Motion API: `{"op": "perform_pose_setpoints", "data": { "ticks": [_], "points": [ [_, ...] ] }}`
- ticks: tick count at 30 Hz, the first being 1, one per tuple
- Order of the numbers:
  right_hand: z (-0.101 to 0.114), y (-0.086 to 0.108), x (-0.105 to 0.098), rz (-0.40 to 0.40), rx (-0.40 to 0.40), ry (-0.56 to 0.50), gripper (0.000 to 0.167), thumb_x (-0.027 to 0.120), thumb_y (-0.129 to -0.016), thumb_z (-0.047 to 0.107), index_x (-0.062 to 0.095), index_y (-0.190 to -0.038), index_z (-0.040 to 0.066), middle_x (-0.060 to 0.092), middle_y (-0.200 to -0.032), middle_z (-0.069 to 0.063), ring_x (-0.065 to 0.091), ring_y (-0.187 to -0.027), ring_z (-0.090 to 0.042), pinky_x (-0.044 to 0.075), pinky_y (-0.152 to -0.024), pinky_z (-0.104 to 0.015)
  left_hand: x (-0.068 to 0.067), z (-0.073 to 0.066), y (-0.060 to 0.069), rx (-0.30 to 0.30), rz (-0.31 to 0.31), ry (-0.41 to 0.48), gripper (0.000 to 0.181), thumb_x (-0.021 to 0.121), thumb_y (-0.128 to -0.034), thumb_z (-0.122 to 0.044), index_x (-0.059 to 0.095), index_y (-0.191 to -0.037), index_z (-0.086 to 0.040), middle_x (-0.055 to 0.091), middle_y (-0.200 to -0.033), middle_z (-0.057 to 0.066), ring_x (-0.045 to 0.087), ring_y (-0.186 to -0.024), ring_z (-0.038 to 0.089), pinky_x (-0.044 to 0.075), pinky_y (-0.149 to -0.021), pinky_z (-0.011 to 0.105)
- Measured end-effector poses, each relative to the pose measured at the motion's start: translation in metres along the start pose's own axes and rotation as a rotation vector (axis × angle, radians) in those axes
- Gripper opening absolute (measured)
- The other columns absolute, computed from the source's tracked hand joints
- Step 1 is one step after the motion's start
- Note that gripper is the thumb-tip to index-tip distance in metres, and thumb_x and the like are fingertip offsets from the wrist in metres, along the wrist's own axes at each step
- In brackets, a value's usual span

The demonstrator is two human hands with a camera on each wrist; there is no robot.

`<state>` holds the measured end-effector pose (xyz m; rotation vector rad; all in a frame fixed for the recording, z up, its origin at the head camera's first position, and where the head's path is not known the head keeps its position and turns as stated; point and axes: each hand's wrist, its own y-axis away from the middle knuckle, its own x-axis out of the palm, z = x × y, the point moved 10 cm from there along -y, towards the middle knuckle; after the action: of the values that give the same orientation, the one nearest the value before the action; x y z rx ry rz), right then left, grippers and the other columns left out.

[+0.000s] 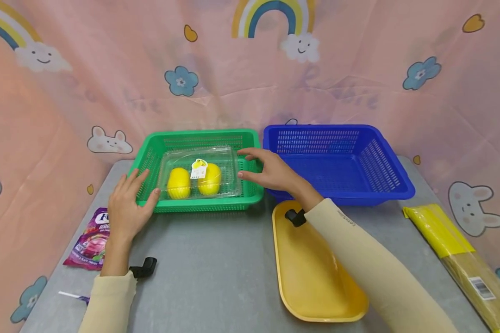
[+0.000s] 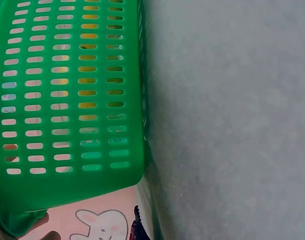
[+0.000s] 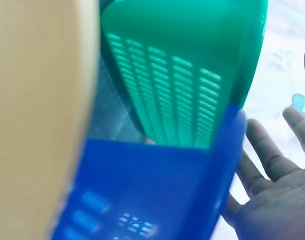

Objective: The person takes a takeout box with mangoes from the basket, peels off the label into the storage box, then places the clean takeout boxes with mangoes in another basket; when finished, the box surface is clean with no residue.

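Observation:
In the head view, a clear plastic clamshell box [image 1: 229, 185] lies in the green basket [image 1: 216, 203], with two yellow lemon-like fruits [image 1: 179, 183] and a small lemon-print tag [image 1: 199, 169] showing. My left hand [image 1: 129, 203] is at the basket's left front corner, fingers spread, holding nothing. Over the basket's right side, my right hand [image 1: 271, 171] is spread beside the box's right end; whether its fingertips touch the box I cannot tell. The right wrist view shows that hand [image 3: 277, 185] with its fingers extended near the basket rims. Only fingertips of the left hand show in the left wrist view.
A blue basket [image 1: 325, 194] stands right of the green one. Below my right forearm lies a yellow tray [image 1: 308, 282]. A long yellow-ended packet [image 1: 458, 259] lies at far right. At left are a purple candy bag [image 1: 89, 245] and a white-sticked lollipop [image 1: 72, 295].

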<state>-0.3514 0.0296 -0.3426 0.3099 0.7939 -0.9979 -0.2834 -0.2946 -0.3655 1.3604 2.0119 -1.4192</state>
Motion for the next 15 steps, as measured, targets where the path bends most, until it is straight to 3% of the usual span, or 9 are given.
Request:
{"op": "perform_pose_setpoints", "data": {
  "ticks": [5, 12, 15],
  "points": [
    [0.003, -0.017, 0.011, 0.068, 0.025, -0.017, 0.062, 0.07, -0.095, 0.04, 0.048, -0.151, 0.023, 0.059, -0.145, -0.011, 0.055, -0.135, -0.029, 0.045, -0.11, -0.056, -0.002, 0.001, -0.001, 0.005, -0.015, -0.016, 0.059, 0.065, -0.0918, -0.041, 0.059, -0.145, -0.016, 0.049, -0.155, 0.019, 0.041, -0.143, 0.054, 0.033, -0.103, 0.08],
    [-0.004, -0.036, 0.019, 0.107, 0.068, 0.121, 0.063, 0.065, -0.096, 0.048, 0.046, -0.151, 0.024, 0.066, -0.138, -0.009, 0.058, -0.131, -0.024, 0.014, -0.122, -0.062, -0.003, -0.001, -0.003, 0.045, -0.011, -0.012, 0.059, 0.069, -0.0893, -0.037, 0.059, -0.144, -0.016, 0.048, -0.155, 0.019, 0.043, -0.141, 0.052, 0.035, -0.102, 0.079],
    [-0.01, -0.04, 0.021, 0.119, 0.094, 0.148, 0.064, 0.064, -0.096, 0.052, 0.045, -0.152, 0.026, 0.068, -0.135, -0.008, 0.058, -0.129, -0.023, 0.012, -0.121, -0.06, -0.002, -0.001, -0.004, 0.051, 0.018, -0.007, 0.06, 0.07, -0.0892, -0.037, 0.059, -0.145, -0.017, 0.047, -0.157, 0.019, 0.042, -0.143, 0.051, 0.034, -0.104, 0.079]
  ]
}}
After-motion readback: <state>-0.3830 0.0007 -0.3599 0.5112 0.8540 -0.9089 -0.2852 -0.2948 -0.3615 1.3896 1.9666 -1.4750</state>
